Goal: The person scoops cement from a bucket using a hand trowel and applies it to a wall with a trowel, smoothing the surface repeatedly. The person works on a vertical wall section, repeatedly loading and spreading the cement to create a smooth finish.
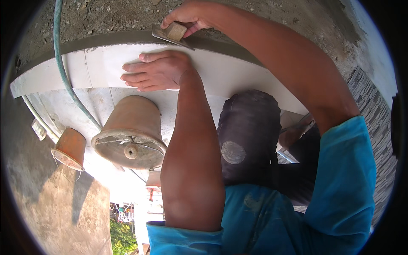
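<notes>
Head view, looking down over both forearms. Right hand (187,19) closed around wooden handle of small trowel (172,35); grip narrow, fingers wrapped over block handle, thumb underneath. Trowel blade laid against grey mortar band (106,39) running along curved upper edge of white tiles (106,63), blade near-flat to band, probably to smooth or trim wet mortar flush with tile edge. Left hand (157,70) flat on white tile just below trowel, fingers extended and together, pointing to person's left, holding nothing; palm pressed down, apparently to brace body and steady tile beside the worked joint. Trowel and left hand near each other, not touching.

Large mud-caked bucket (129,131) standing on tiled surface below left hand, within easy reach of forearm; contents not clear, a round knob-like part visible inside. Smaller bucket (69,148) further to person's left, with wire handle hanging. Green hose (68,80) crossing tiles from top edge, passing beside large bucket. Rough concrete (106,15) beyond mortar band. Blue sleeves (340,191) at lower edge; dark trouser knee (246,136) between arms.
</notes>
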`<state>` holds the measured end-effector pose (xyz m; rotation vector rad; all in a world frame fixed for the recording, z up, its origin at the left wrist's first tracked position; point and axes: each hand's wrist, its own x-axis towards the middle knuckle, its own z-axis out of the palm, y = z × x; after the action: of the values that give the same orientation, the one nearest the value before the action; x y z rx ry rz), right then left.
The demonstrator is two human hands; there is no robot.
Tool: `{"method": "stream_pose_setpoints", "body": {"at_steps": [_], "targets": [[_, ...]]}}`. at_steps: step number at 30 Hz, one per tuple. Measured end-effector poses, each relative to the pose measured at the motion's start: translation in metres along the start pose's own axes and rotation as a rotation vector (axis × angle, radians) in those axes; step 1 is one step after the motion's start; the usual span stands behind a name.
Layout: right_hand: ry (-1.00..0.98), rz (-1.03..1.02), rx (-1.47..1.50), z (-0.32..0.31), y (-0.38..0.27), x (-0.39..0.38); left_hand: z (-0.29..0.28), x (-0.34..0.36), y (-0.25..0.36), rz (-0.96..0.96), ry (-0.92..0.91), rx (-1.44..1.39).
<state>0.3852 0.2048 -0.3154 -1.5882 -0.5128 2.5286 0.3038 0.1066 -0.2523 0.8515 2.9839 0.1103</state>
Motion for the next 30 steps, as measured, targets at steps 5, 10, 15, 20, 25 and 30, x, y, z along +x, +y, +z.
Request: {"method": "stream_pose_setpoints", "body": {"at_steps": [5, 10, 15, 20, 25, 30], "targets": [[-0.008, -0.018, -0.004, 0.034, -0.032, 0.026, -0.003, 0.000, 0.002, -0.011, -0.027, -0.004], [-0.111, -0.134, -0.048, 0.079, -0.074, 0.046, 0.005, 0.006, -0.007, 0.038, 0.117, -0.044], [-0.134, -0.215, 0.088, 0.120, -0.119, 0.046, 0.016, 0.002, -0.006, 0.006, 0.087, -0.045], [-0.385, -0.310, 0.321, 0.104, -0.131, -0.009, -0.001, -0.004, 0.003, 0.003, 0.054, -0.071], [-0.499, -0.443, 0.554, 0.032, -0.045, -0.132, 0.001, -0.002, -0.001, 0.054, 0.137, -0.040], [-0.698, -0.512, 0.864, 0.019, 0.071, -0.217, 0.000, -0.001, -0.011, 0.025, 0.130, -0.275]]}}
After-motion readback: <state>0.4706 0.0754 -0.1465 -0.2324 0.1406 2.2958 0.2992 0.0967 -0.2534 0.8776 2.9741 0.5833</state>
